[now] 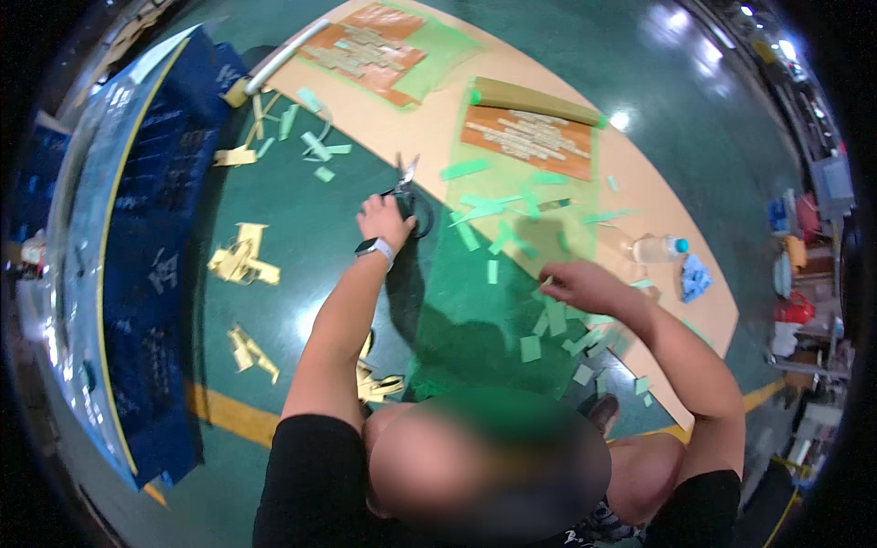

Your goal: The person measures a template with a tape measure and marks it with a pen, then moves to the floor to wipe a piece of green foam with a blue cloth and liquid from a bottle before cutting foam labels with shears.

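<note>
Lying on the green floor, the scissors (pixel 408 190) were gripped by the closed left hand (pixel 384 219), blades open. A green strip (pixel 545 282) was pinched by the right hand (pixel 585 285). Fingers could be nicked.

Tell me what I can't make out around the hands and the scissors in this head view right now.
- Scissors: handles hidden by the left hand; how the fingers sit in them is unclear.
- Right hand: fingertips curl over a green strip too small to tell if it is pinched.
- Lap and lower floor: covered by a blurred patch.
- Orange panel: its pale pattern is too small to read.
- Right edge clutter: bent and darkened by the fisheye rim.
</note>
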{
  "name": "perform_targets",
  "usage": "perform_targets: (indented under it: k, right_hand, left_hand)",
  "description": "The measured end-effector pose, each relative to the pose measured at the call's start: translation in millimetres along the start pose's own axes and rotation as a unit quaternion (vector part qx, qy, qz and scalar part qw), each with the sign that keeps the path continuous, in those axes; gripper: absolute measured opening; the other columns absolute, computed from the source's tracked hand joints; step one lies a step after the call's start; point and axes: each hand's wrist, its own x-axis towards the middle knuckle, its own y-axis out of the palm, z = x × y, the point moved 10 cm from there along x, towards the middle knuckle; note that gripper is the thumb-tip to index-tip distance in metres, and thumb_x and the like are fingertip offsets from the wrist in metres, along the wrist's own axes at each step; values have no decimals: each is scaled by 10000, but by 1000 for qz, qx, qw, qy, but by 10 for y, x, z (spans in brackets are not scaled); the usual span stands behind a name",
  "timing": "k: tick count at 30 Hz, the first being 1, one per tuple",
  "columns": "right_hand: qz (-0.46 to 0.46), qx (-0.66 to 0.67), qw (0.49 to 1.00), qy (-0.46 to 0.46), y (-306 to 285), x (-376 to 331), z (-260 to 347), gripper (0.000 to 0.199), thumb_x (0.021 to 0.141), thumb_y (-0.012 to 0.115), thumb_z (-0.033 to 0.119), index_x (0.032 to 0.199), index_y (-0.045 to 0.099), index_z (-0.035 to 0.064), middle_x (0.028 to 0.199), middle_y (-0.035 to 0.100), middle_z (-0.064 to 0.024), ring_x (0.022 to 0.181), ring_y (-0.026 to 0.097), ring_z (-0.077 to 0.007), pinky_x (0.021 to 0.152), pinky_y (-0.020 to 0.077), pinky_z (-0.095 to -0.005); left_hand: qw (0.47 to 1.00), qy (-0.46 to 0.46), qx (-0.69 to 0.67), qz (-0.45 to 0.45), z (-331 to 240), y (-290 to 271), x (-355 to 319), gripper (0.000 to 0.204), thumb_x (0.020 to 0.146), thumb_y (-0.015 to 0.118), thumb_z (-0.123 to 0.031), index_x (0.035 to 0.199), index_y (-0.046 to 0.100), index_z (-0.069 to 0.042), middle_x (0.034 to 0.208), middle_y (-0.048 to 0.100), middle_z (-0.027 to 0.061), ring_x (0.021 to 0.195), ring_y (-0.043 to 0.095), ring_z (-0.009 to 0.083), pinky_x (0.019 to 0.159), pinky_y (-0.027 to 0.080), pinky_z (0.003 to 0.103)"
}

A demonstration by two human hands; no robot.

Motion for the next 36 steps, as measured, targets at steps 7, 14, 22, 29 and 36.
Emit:
perform_targets:
  k: [7,14,22,29,36]
  right_hand:
    - [-42,54,997,20,99,-702,-630,290,886,514,334,1007,567,76,872,614,-163,809,592,-336,705,464,-433]
    - [-204,120,958,160,512,-1962,-2669,238,860,542,267,973,586,62,866,618,-166,794,594,-330,685,465,-416]
    - [-269,407,832,264,1137,-2909,-3950,259,865,552,266,956,625,35,864,656,-81,719,624,-197,616,486,-358]
    - [-305,672,656,-159,890,-2443,-2405,312,891,588,232,1085,527,-4,949,596,-35,874,555,-113,788,453,-275]
    - [-495,789,363,1,1711,-3586,-3430,336,842,623,159,1140,513,49,1001,588,-48,898,552,-117,800,452,-268]
  left_hand:
    - [988,34,-127,86,-348,272,182,388,655,692,-287,916,641,-4,835,649,199,786,622,361,720,507,404]
    - [865,-93,-488,68,607,-418,-170,86,883,526,-103,849,450,-80,652,427,-5,513,418,70,419,316,211]
    - [930,95,-268,233,-1665,-1403,-1117,192,810,538,52,891,407,-63,755,413,4,670,453,81,550,434,231]
    - [808,317,-242,435,-4806,-353,-2905,169,805,554,72,913,455,-13,747,524,83,668,558,156,631,490,299]
    - [716,586,-203,321,-6515,113,-4255,228,749,622,22,951,522,-11,905,595,146,762,620,319,652,507,378]
